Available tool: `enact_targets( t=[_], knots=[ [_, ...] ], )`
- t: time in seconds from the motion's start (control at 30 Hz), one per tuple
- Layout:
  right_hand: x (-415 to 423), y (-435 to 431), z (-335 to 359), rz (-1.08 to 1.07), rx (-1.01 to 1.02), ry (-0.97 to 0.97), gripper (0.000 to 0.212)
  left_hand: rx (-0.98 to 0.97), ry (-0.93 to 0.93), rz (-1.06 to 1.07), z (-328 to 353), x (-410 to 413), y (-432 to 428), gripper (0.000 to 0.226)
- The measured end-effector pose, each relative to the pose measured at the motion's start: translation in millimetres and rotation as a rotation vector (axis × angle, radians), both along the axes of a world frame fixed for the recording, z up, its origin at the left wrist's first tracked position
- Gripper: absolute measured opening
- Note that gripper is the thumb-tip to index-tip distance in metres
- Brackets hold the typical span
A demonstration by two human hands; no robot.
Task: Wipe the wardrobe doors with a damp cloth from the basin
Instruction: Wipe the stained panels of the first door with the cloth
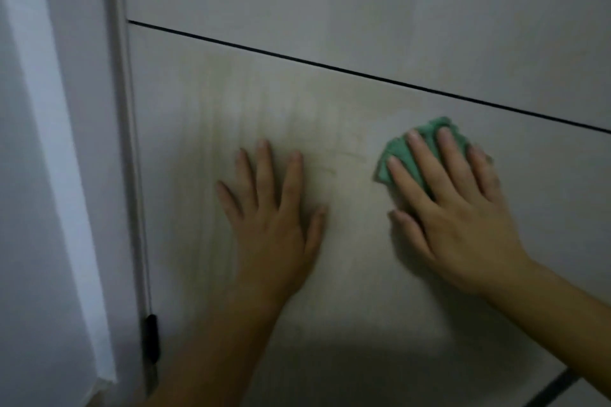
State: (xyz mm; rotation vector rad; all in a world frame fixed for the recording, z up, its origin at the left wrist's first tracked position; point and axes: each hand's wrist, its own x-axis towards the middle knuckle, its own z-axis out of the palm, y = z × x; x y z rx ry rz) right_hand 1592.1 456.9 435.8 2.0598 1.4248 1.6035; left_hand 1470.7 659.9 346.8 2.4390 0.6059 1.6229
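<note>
Cloth (pixel 401 145): mostly hidden beneath right hand (pixel 453 208) (only its upper-left edge shows).
Forearms (pixel 215 350): cut off by bottom and right edges.
Dark fitting (pixel 151 337) at wardrobe door (pixel 363 307) edge: too blurred to identify.

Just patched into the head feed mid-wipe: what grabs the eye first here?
The green cloth stands out, pressed flat under the right hand on the glossy wardrobe door, right of centre. Beside it and apart from it, the bare left hand lies spread on the same panel, among faint streaks. Above both, a dark gap line slants across between panels.
</note>
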Motion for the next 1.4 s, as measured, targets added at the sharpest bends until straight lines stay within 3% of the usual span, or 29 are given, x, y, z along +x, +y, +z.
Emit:
enact_targets(
  t=[0.13,0.27,0.43,0.67,0.9,1.03,1.13,1.33,1.4],
  knots=[
    [-28,66,30,0.044,-0.053,-0.064,0.065,0.027,-0.086,-0.026,-4,1,4,0.07],
    [-43,114,59,0.103,-0.218,-0.129,0.064,-0.106,-0.213,-0.008,-16,-11,30,0.069],
    [-34,76,44,0.11,-0.292,-0.147,0.065,-0.121,-0.147,0.023,-25,-29,54,0.071],
    [-82,202,69,0.171,-0.339,-0.236,0.063,-0.175,-0.14,-0.021,-29,-44,65,0.069],
    [-65,141,62,0.103,-0.303,-0.181,0.063,-0.259,-0.074,-0.114,-26,-58,58,0.071],
    [-88,206,71,0.144,-0.273,-0.183,0.064,-0.276,-0.1,-0.137,-28,-59,61,0.072],
    [-101,244,77,0.2,-0.337,-0.201,0.065,-0.305,-0.204,-0.209,-33,-60,66,0.07],
    [-85,200,54,0.196,-0.66,-0.231,0.065,-0.44,-0.401,-0.335,-44,-75,75,0.065],
    [-84,208,59,0.237,-0.629,-0.235,0.062,-0.449,-0.402,-0.346,-44,-74,74,0.066]
  ],
)
